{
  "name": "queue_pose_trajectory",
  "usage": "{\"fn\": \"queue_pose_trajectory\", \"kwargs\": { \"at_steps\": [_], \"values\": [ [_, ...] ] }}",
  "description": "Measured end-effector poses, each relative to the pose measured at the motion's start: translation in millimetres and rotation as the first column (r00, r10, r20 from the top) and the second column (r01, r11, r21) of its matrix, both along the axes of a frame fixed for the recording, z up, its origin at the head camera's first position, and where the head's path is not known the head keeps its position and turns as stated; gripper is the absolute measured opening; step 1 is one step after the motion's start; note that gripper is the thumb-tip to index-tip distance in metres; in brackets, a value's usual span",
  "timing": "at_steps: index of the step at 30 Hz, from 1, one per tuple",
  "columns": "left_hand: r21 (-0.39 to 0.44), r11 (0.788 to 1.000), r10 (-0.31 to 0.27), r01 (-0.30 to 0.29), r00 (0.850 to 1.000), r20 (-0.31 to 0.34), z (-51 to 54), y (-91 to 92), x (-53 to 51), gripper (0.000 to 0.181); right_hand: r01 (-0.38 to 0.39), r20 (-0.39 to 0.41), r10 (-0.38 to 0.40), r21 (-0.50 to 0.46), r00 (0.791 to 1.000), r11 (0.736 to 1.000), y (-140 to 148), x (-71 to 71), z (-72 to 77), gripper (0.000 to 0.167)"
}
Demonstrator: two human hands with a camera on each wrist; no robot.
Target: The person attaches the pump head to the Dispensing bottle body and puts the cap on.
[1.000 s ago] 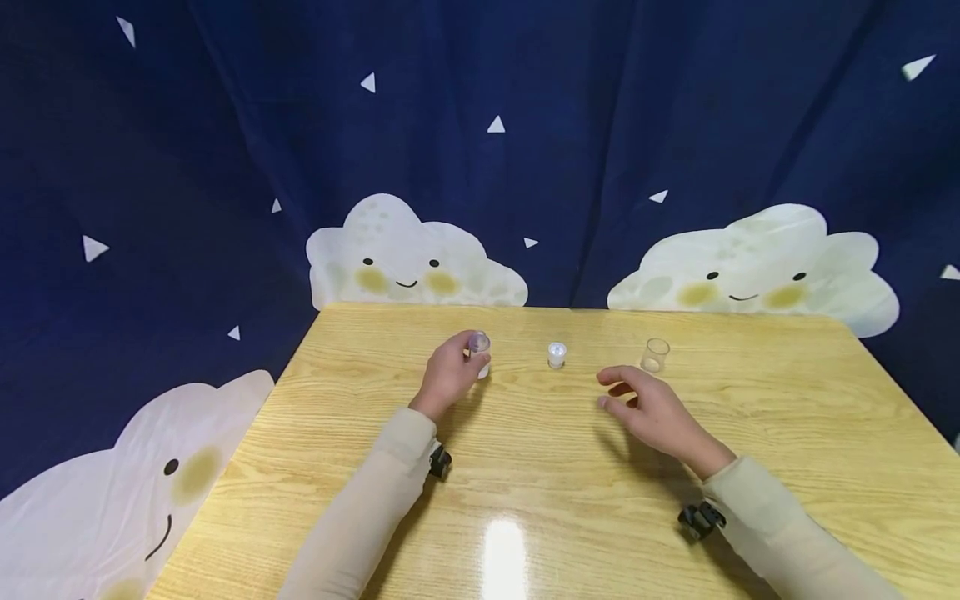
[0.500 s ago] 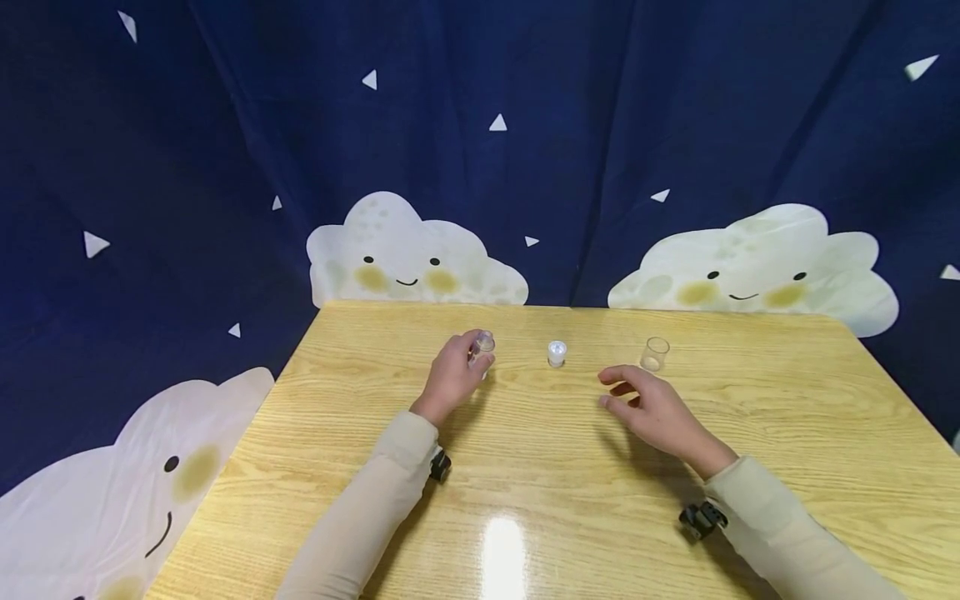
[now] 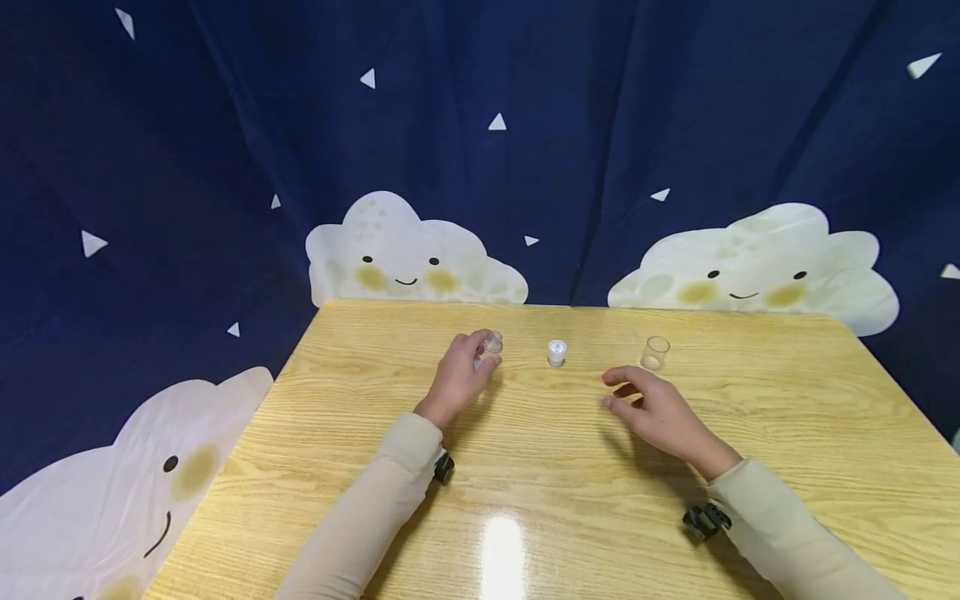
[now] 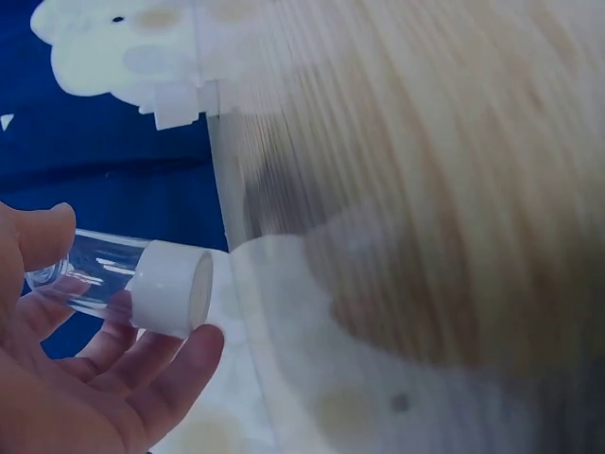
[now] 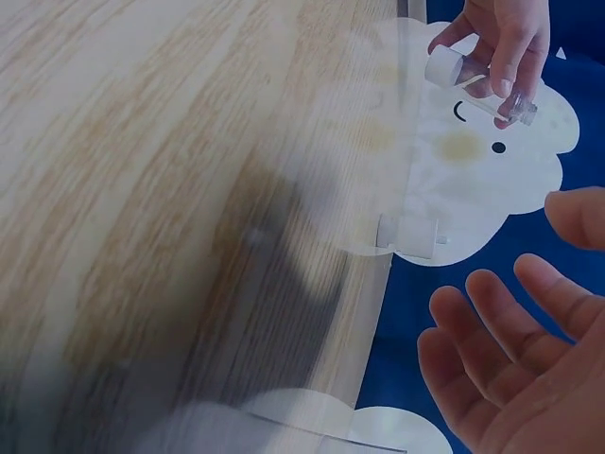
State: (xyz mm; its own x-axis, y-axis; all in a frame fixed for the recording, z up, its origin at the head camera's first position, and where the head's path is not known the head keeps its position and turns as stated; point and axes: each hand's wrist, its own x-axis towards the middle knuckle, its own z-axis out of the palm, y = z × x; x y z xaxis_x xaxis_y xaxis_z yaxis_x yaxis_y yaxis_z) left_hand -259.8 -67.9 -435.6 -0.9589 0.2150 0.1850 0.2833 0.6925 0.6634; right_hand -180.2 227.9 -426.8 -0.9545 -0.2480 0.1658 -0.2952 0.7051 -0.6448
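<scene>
My left hand (image 3: 459,377) grips a small clear bottle (image 3: 492,342) around its side. In the left wrist view the bottle (image 4: 106,272) has a wide white base (image 4: 172,288), with fingers curled beneath it and the thumb on its clear part. The right wrist view shows its narrow neck (image 5: 523,112) pointing up. A small white cap-like piece (image 3: 557,352) stands upright between the hands. Beyond my right hand (image 3: 656,412) stands a clear cylindrical cover (image 3: 655,353). That hand hovers over the table, holding nothing, its fingers (image 5: 492,322) loosely bent.
The wooden table (image 3: 555,467) carries these few small things near its far edge. A dark blue curtain (image 3: 562,167) with white clouds rises right behind it. Each wrist wears a black camera mount (image 3: 707,521).
My left hand has shifted slightly to the right with the bottle, whose white base is now mostly hidden in the head view. The right hand, white piece and clear cover have barely changed place.
</scene>
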Motion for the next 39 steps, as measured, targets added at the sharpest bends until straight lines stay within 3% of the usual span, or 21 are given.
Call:
{"fn": "queue_pose_trajectory", "kwargs": {
  "at_steps": [14, 29, 39],
  "values": [
    [-0.068, 0.997, -0.040, 0.037, 0.999, -0.035, 6.6, 7.8, 7.3, 0.044, 0.006, -0.004, -0.006, 0.007, 1.000, 1.000, 3.1, -3.3, 0.5, 0.032],
    [-0.079, 0.993, -0.094, 0.092, 0.996, -0.010, 4.3, 11.0, 19.4, 0.042, -0.006, 0.024, 0.006, -0.001, 1.000, 1.000, -1.9, -1.0, -5.7, 0.031],
    [-0.134, 0.981, -0.149, 0.139, 0.987, -0.067, 4.0, 17.1, 18.8, 0.035, -0.012, 0.000, 0.012, 0.011, 1.000, 1.000, 1.2, -3.9, -2.5, 0.031]
  ]
}}
